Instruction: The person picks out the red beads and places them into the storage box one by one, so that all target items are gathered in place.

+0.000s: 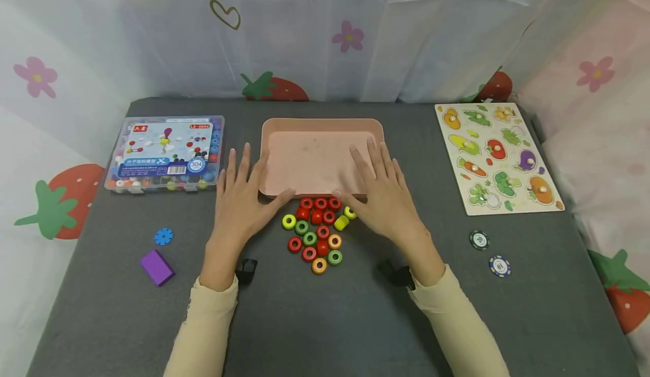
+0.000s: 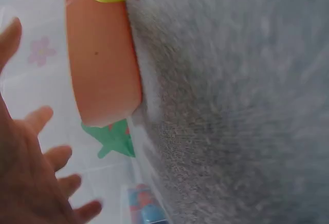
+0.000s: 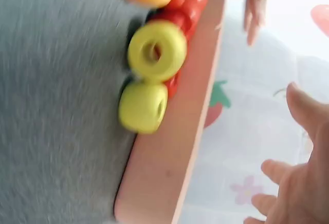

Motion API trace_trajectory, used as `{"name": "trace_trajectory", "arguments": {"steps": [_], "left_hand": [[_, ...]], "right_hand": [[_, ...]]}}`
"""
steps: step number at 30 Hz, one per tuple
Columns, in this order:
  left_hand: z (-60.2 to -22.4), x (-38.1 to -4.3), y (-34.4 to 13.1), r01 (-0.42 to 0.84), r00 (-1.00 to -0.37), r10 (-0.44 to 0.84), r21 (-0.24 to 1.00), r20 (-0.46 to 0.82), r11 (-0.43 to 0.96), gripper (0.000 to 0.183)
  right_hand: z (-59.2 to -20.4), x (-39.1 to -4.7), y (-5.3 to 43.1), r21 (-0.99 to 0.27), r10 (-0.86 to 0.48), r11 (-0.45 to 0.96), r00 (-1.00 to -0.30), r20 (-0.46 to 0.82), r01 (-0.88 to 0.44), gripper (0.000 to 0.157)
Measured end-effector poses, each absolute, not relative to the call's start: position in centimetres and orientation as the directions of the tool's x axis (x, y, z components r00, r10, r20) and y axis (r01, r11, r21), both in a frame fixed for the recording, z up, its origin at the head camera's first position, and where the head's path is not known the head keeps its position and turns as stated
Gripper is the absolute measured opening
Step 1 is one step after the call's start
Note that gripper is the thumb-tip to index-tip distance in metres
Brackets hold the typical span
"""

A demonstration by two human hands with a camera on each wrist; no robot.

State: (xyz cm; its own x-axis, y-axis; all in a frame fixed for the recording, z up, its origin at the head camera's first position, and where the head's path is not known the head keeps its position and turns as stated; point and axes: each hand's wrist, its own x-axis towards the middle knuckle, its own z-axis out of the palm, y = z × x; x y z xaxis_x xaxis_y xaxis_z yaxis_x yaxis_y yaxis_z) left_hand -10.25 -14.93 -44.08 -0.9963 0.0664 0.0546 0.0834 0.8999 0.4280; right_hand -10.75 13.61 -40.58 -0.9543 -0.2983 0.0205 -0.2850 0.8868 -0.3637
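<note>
Nearest on the grey counter (image 1: 325, 332), a purple block (image 1: 158, 267) lies to the left and two chips (image 1: 500, 266) to the right. Between the wrists, loose beads (image 1: 319, 266) in red, green, yellow and orange run up to the tray's near wall, all outside it. Just beyond, the left hand (image 1: 242, 205) and right hand (image 1: 388, 205) hover at the near corners of the tray (image 1: 315, 159), fingers straight and apart, holding nothing; both wrist views show them clear of tray and beads.

The step looks like a poised moment with no grasp made; whether they are arriving or leaving I cannot tell. Picking up a bead would call for lowering a hand and pinching one; shifting the tray, for closing on its sides.

Farther out sit a box (image 1: 167, 151) and a puzzle (image 1: 500, 165).
</note>
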Motion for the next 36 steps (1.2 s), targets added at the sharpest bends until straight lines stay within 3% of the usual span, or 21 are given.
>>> {"name": "trace_trajectory", "arguments": {"steps": [8, 13, 18, 27, 36], "left_hand": [[-44.7, -9.2, -15.8, 0.046, -0.992, 0.12, 0.791, -0.035, 0.609, 0.082], [-45.3, -9.0, -16.2, -0.076, -0.981, 0.141, 0.933, -0.133, 0.353, 0.072], [-46.0, -9.0, -16.4, -0.149, -0.971, 0.157, 0.968, -0.182, 0.204, 0.074], [-46.6, -9.3, -16.7, -0.15, -0.975, 0.132, 0.965, -0.181, 0.214, 0.069], [-46.3, -9.3, -16.7, -0.177, -0.97, 0.137, 0.971, -0.2, 0.164, 0.068]], "right_hand": [[-40.5, -8.0, 12.5, -0.634, -0.469, 0.686, -0.883, -0.01, -0.357, 0.09], [-41.3, -7.5, 11.4, -0.707, -0.511, 0.636, -0.855, -0.085, -0.309, 0.07], [-42.4, -7.7, 10.2, -0.683, -0.535, 0.656, -0.836, -0.12, -0.322, 0.054], [-43.2, -8.0, 7.8, -0.535, -0.5, 0.76, -0.858, -0.119, -0.369, 0.038], [-42.7, -8.4, 8.2, -0.607, -0.567, 0.687, -0.817, -0.105, -0.399, 0.037]]}}
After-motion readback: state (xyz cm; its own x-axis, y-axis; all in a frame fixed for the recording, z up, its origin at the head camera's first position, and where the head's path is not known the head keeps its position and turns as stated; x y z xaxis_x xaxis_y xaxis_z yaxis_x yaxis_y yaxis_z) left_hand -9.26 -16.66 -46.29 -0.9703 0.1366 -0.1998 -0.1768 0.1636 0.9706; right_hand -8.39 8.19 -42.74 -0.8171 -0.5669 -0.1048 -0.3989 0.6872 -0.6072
